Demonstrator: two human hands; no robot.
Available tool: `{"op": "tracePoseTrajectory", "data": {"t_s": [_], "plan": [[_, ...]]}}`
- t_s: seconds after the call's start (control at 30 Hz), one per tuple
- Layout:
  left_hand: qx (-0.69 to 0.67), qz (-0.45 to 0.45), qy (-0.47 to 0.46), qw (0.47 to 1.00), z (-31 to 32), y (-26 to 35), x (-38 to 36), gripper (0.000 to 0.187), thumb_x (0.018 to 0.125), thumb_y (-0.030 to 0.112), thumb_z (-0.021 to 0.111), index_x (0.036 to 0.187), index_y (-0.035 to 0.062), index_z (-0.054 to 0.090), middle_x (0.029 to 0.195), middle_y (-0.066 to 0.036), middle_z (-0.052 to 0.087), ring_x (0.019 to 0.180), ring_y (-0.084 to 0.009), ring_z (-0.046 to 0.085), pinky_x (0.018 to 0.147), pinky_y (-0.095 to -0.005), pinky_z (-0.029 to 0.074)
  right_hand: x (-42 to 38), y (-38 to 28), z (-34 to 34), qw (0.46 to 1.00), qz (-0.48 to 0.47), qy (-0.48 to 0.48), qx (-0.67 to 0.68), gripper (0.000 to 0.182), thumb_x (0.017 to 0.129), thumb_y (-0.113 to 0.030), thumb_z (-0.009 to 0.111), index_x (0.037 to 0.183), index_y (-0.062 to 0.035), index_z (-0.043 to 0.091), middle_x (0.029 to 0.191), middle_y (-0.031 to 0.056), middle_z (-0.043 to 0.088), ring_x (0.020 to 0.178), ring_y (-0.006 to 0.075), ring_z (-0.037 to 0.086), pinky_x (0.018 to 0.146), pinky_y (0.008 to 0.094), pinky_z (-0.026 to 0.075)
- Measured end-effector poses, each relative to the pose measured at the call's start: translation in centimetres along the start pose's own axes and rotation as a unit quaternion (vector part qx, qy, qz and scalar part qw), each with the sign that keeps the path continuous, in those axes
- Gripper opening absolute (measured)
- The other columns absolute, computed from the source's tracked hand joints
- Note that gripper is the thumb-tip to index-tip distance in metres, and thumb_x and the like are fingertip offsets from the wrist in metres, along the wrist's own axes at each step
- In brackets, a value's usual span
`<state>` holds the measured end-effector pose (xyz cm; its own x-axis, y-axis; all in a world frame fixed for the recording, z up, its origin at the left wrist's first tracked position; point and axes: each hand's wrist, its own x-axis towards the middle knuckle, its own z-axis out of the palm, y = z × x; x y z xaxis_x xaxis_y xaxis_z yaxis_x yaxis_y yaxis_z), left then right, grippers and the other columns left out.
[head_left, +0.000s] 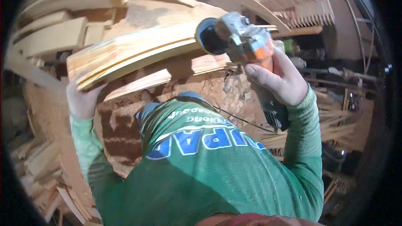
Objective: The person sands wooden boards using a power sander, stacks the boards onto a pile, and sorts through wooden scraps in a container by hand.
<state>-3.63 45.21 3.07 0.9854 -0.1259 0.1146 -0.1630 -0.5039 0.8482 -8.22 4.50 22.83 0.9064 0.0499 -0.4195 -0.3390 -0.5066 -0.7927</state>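
Note:
A long wooden piece lies across the upper middle, with a dark groove along its near side. At its left end my left hand is closed on the wood, the fingers partly under it. My right hand is wrapped round the orange and grey body of an angle grinder. The grinder's round disc is at the right part of the wooden piece, its edge against or very near the wood; contact cannot be made out. A dark cord runs from the tool's lower end.
Boards and wood blocks are stacked at the upper left. A row of thin slats stands at the upper right. Small offcuts and sawdust cover the ground below. Long strips lie at the right, more scraps at the lower left.

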Motion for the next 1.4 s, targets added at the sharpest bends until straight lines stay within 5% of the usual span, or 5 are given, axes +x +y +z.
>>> {"op": "tracePoseTrajectory", "data": {"t_s": [0.4, 0.83, 1.07, 1.13, 1.4], "plan": [[-0.025, -0.078, -0.019, 0.996, -0.6, -1.9, -1.0, 0.043, 0.079, -0.004, 0.077, 0.120, -0.0062, 0.064, 0.110, -0.010, 0.070, 0.104, -0.0178, 0.066, 0.093, -0.0314, 0.053, -0.7, 6.5, -10.7, 0.997, 0.029, 0.073, -0.005, 0.051, 0.096, -0.027, 0.070, 0.135, 0.0000, 0.052, 0.119, 0.0054, 0.064, 0.108, 0.0125, 0.058, 0.098, 0.0301, 0.046], [-0.017, -0.072, 0.053, 0.996, -0.7, -4.6, -2.1, 0.040, 0.075, -0.007, 0.076, 0.114, -0.0046, 0.065, 0.100, -0.007, 0.071, 0.089, -0.0127, 0.066, 0.083, -0.0275, 0.053, -0.2, 11.8, -18.2, 0.995, 0.028, 0.101, 0.005, 0.035, 0.095, -0.033, 0.070, 0.111, -0.0035, 0.060, 0.081, -0.0047, 0.055, 0.070, 0.0060, 0.050, 0.063, 0.0237, 0.043], [0.011, -0.045, 0.034, 0.998, -0.8, -3.7, -2.2, 0.032, 0.076, -0.006, 0.073, 0.108, -0.0040, 0.065, 0.097, -0.006, 0.070, 0.089, -0.0120, 0.065, 0.083, -0.0271, 0.051, -1.4, 14.8, -21.4, 0.974, 0.115, 0.170, 0.094, 0.034, 0.096, -0.034, 0.069, 0.109, -0.0031, 0.062, 0.091, -0.0022, 0.058, 0.076, 0.0082, 0.054, 0.070, 0.0248, 0.045], [0.022, -0.058, 0.002, 0.998, -1.6, -3.4, -2.0, 0.031, 0.076, -0.004, 0.074, 0.106, -0.0033, 0.066, 0.097, -0.005, 0.069, 0.090, -0.0120, 0.064, 0.085, -0.0274, 0.051, -1.8, 18.2, -20.7, 0.959, 0.008, 0.215, 0.183, 0.025, 0.095, -0.031, 0.069, 0.094, -0.0059, 0.063, 0.084, -0.0027, 0.060, 0.073, 0.0075, 0.056, 0.067, 0.0238, 0.046], [0.119, -0.035, -0.053, 0.991, -1.6, 9.2, 1.5, 0.035, 0.080, 0.013, 0.082, 0.108, -0.0014, 0.068, 0.094, -0.009, 0.072, 0.088, -0.0160, 0.069, 0.081, -0.0302, 0.055, -5.0, 23.6, -17.3, 0.937, 0.075, 0.275, 0.204, 0.039, 0.094, -0.032, 0.068, 0.113, 0.0008, 0.066, 0.097, 0.0031, 0.067, 0.080, 0.0111, 0.060, 0.076, 0.0282, 0.049]]}}
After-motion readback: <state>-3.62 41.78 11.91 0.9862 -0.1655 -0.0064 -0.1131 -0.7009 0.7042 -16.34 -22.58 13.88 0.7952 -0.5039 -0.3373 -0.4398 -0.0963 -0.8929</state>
